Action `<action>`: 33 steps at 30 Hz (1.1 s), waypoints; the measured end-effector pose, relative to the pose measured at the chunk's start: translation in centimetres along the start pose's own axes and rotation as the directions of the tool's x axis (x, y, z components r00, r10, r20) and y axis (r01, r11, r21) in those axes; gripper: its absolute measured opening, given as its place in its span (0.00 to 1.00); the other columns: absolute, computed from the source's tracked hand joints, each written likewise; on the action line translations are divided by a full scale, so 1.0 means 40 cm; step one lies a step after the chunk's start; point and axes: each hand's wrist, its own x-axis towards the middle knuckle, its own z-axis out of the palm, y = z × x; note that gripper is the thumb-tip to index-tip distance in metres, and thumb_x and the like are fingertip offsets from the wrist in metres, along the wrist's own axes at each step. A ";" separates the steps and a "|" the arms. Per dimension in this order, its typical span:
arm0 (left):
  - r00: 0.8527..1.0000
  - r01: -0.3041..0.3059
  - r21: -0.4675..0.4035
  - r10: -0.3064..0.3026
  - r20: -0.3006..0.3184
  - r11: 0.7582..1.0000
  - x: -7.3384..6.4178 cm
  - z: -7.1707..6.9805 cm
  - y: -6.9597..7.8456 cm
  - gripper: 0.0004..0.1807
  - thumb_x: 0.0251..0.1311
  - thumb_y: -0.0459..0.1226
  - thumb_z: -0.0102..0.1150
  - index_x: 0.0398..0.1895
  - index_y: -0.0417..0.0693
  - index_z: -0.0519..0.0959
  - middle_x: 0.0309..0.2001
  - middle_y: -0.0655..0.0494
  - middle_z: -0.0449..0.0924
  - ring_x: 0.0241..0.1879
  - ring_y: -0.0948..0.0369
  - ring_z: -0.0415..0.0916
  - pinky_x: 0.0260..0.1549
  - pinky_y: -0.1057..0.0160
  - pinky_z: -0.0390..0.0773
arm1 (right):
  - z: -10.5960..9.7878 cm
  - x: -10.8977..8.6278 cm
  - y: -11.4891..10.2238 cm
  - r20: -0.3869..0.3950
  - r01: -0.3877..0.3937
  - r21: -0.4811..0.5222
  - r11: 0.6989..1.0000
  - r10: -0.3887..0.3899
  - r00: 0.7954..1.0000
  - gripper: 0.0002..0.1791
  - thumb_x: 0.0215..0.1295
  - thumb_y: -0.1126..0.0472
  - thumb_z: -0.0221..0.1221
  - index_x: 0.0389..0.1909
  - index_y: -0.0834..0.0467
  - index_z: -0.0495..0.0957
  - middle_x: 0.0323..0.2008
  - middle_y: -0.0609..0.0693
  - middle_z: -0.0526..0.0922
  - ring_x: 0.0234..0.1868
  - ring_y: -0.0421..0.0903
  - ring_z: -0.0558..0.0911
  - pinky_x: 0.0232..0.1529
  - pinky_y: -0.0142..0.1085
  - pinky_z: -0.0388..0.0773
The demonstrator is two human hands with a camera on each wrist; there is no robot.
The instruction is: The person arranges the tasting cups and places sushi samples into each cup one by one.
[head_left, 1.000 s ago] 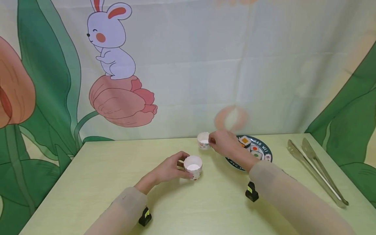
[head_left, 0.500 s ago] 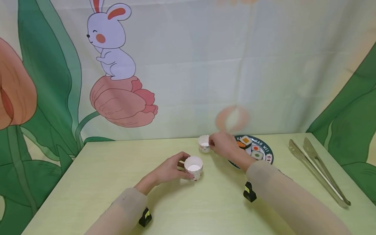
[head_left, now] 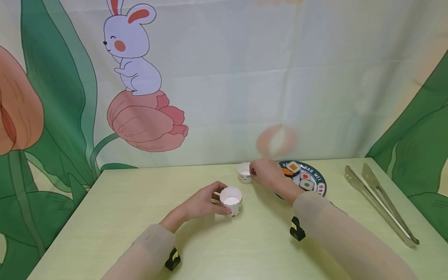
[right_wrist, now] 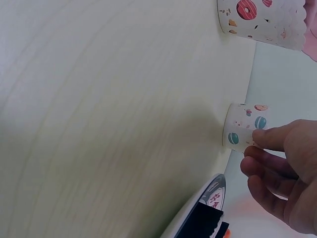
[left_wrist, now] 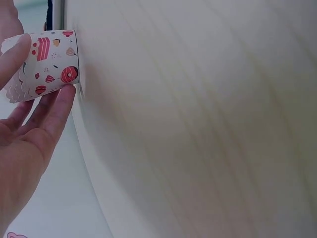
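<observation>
A white paper baking cup (head_left: 236,209) with red dessert prints stands upright mid-table. My left hand (head_left: 204,200) holds it from the left, thumb on the near side and fingers round the back and base in the left wrist view. Farther back, by the cloth, a second paper cup (head_left: 244,177) with small coloured prints stands on the table. My right hand (head_left: 268,173) pinches its rim side between thumb and forefinger (right_wrist: 267,139), the other fingers curled loosely. The interior of the left-hand cup looks plain white.
Close right of the second cup lies a round plate (head_left: 319,177) with a dark lettered rim and several sushi pieces (head_left: 307,184); my right forearm partly covers it. Metal tongs (head_left: 355,179) lie at the table's right. A printed cloth (head_left: 217,97) hangs behind the table.
My right hand and the second cup have moved slightly toward me. The left hand still holds its cup in nearly the same spot.
</observation>
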 end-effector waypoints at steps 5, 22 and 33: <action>1.000 0.000 0.006 0.000 0.002 1.000 -0.004 0.000 0.003 0.33 0.56 0.34 0.78 0.62 0.40 0.71 0.54 0.51 0.77 0.56 0.49 0.77 0.55 0.55 0.80 | 0.004 -0.001 0.002 -0.015 0.014 -0.003 1.000 -0.014 1.000 0.04 0.68 0.63 0.66 0.33 0.53 0.86 0.31 0.46 0.85 0.29 0.43 0.79 0.25 0.37 0.78; 1.000 -0.009 -0.004 0.009 0.024 1.000 -0.010 0.001 0.004 0.33 0.57 0.35 0.77 0.62 0.39 0.71 0.54 0.49 0.77 0.56 0.48 0.77 0.57 0.53 0.79 | -0.018 -0.016 -0.009 0.007 0.015 0.043 0.999 -0.015 1.000 0.15 0.66 0.59 0.70 0.52 0.54 0.83 0.33 0.47 0.85 0.30 0.42 0.81 0.23 0.35 0.76; 1.000 -0.004 0.009 0.004 0.003 1.000 -0.011 -0.004 -0.002 0.33 0.56 0.34 0.78 0.62 0.40 0.71 0.54 0.51 0.77 0.56 0.49 0.76 0.56 0.55 0.80 | -0.049 -0.047 -0.034 0.039 0.322 0.130 0.938 -0.329 0.944 0.07 0.68 0.60 0.68 0.44 0.53 0.83 0.32 0.43 0.77 0.30 0.42 0.75 0.29 0.34 0.74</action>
